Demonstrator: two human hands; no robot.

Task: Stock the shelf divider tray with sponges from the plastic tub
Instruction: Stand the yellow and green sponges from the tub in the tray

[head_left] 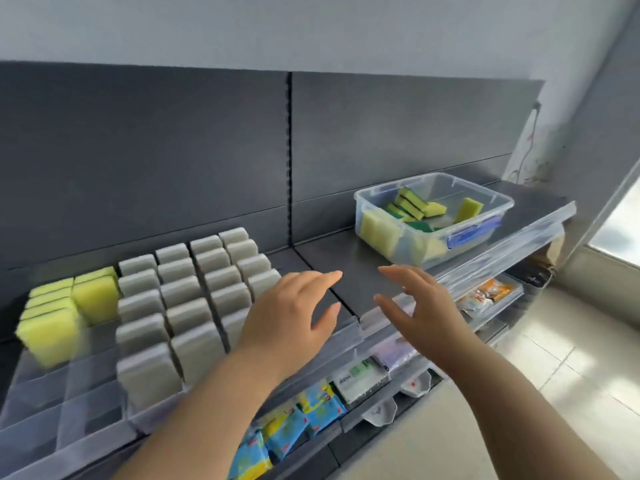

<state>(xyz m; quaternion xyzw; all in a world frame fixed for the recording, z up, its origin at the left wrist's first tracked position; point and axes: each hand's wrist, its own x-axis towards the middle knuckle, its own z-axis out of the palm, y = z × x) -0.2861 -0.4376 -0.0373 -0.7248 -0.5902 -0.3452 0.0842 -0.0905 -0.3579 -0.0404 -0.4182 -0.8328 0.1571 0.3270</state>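
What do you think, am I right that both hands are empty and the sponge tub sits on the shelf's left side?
Nearly. In the head view the plastic tub of sponges sits on the shelf's right side, not the left. The left hand and right hand are empty.

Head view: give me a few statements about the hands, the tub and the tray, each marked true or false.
1. The left hand and the right hand hold nothing. True.
2. The plastic tub is empty. False: yellow-green sponges lie in it.
3. Yellow sponges stand in the left columns of the divider tray. True.
4. The plastic tub stands left of the divider tray. False: it stands to its right.
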